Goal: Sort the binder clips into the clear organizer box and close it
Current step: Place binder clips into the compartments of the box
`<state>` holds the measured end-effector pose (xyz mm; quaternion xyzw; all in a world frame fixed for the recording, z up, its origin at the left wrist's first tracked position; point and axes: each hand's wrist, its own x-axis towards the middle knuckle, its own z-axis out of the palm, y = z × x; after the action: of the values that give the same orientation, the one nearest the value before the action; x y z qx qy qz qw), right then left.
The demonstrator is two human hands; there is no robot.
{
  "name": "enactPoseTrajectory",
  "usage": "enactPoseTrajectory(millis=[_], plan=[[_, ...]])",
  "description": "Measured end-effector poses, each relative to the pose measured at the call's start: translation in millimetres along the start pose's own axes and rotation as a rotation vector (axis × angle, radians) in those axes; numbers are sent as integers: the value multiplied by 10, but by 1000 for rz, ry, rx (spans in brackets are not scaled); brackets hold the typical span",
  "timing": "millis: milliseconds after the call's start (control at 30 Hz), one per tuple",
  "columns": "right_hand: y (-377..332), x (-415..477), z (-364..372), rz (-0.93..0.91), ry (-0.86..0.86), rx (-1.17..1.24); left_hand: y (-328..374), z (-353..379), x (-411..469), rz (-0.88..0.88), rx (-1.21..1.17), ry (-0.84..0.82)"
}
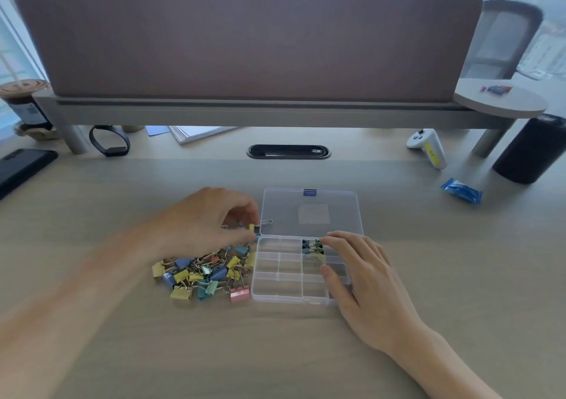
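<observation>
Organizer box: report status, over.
Left hand pinches yellow binder clip; right hand rests on organizer box. Lid open, clip pile unsorted. Nothing blocking.

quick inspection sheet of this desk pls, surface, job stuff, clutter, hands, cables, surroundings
surface: pale wood-grain desk.
job's things: organizer box open, lid laid back flat; a few boxed clips in one far compartment, most others look empty; clip pile loose left of the box.
clutter: controller, blue packet, wristband, phone, papers, drink cup, dark cylinder.
hands: left hand pinches a yellow clip above the pile; right hand rests flat on the box's right side, fingertips by the boxed clips.
cables: nothing seen.
surroundings: partition panel behind the desk; chair and windows beyond.
</observation>
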<state>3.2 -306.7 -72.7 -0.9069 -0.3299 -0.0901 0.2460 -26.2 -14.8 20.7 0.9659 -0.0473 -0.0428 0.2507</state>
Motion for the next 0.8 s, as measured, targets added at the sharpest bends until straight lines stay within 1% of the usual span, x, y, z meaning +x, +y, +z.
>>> enactPoseTrajectory(millis=[67,133,200,267,333,400,567,633,700,800], plan=[[1,2,-2,2,-7,4,119,31,13,15,-174,18],[4,-2,-9,1,-8,11,243,123,29,16,-349,-6],[5,-3,-23,3,2,40,366,251,42,-7,-450,-13],[4,-2,-33,10,20,79,476,390,67,-30,-503,30],[5,0,-41,17,40,118,556,497,95,-38,-448,103],[7,-2,-46,24,51,148,620,553,110,-11,-356,139],[18,-1,-46,30,62,178,659,589,137,98,-252,88],[16,0,-47,31,59,187,662,627,133,143,-196,92],[11,-3,-55,38,53,190,669,677,130,161,-157,107],[2,-13,-66,44,39,171,664,736,151,156,-161,113]])
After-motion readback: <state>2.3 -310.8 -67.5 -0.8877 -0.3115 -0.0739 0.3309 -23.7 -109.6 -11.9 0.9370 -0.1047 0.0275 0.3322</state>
